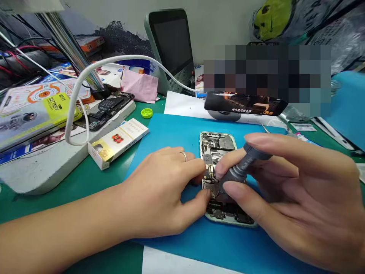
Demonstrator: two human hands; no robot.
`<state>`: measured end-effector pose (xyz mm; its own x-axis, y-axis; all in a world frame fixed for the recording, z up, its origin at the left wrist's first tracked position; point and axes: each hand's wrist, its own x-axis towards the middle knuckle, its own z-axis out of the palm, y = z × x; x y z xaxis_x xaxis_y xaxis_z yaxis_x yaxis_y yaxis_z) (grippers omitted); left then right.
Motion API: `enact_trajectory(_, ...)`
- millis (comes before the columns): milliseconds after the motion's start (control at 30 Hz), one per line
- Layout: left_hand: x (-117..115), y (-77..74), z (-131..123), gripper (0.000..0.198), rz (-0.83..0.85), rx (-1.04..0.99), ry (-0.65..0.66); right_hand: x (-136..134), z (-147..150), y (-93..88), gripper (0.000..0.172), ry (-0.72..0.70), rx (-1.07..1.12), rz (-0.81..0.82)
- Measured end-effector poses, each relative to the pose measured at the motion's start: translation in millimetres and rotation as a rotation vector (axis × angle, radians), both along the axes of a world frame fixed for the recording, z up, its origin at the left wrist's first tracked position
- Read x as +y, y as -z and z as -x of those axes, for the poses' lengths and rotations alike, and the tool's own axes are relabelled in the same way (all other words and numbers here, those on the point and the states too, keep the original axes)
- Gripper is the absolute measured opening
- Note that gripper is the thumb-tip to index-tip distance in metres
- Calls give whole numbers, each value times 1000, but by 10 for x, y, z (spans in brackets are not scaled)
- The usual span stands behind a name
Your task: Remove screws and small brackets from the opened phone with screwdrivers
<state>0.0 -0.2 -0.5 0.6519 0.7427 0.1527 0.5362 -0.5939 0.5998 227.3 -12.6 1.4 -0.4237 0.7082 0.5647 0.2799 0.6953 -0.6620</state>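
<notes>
An opened phone (219,146) lies on a blue mat (173,133), its circuit boards and connectors exposed. My right hand (296,194) is closed round a dark grey screwdriver (242,167) whose tip points down into the phone's middle. My left hand (159,190), a ring on one finger, rests on the mat and presses the phone's left edge with thumb and fingertips. The lower half of the phone is partly hidden by my right fingers.
A white and gold box (118,140) and a green cap (146,113) lie left of the mat. Behind it a playing phone (245,103) sits on a stand, near a grey tablet (171,45). A white cable (82,78) loops over packages and another disassembled phone (110,106).
</notes>
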Motion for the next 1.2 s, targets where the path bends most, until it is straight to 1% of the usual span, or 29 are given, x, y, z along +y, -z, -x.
enact_trajectory(133,-8,11,0,18,-4,-6,3,24,10,39,65,12,5,12)
enact_trajectory(300,-11,-8,-6,19,-15,-1,4,27,-32,18,69,18,-8,-80)
enact_trajectory(400,-7,-15,-9,18,-12,-1,-1,29,-40,5,68,15,-24,-120)
enact_trajectory(467,-2,-10,-10,16,-5,-1,0,30,-56,1,72,16,-59,-145)
enact_trajectory(533,3,0,-13,13,-4,6,3,31,-80,1,77,-12,-95,-177)
enact_trajectory(567,6,6,-14,13,-8,8,1,32,-91,0,75,-46,-115,-184)
enact_trajectory(600,8,10,-15,15,-14,7,-1,34,-97,-2,69,-81,-141,-172)
enact_trajectory(667,9,15,-15,19,-17,-10,-7,38,-93,-17,47,-116,-210,-128)
enact_trajectory(733,6,15,-11,20,-7,-32,-7,38,-74,-45,29,-85,-308,-75)
enact_trajectory(767,2,14,-8,18,0,-40,-5,36,-63,-60,24,-95,-320,-84)
enact_trajectory(800,-4,14,-6,17,7,-41,-4,33,-54,-73,24,-98,-345,-75)
enact_trajectory(833,-10,15,-4,16,12,-38,-5,29,-49,-82,26,-129,-325,-100)
enact_trajectory(867,-16,17,-3,17,15,-35,-8,25,-48,-86,32,-142,-313,-89)
enact_trajectory(900,-21,20,-4,19,17,-31,-15,22,-51,-86,38,-170,-269,-102)
enact_trajectory(933,-26,24,-5,20,20,-27,-22,19,-57,-83,48,-176,-199,-138)
enact_trajectory(1000,-29,35,-12,22,13,-19,-33,17,-73,-74,71,-133,-118,-193)
enact_trajectory(1033,-28,39,-16,22,7,-16,-32,18,-79,-71,79,-114,-100,-214)
enact_trajectory(1067,-26,41,-19,21,-4,-15,-30,20,-83,-71,84,-109,-94,-236)
enact_trajectory(1133,-16,36,-22,21,-20,-20,-17,17,-78,-87,85,-131,-109,-284)
enact_trajectory(1200,-4,19,-21,20,-28,-25,-10,-20,-53,-139,77,-163,-142,-337)
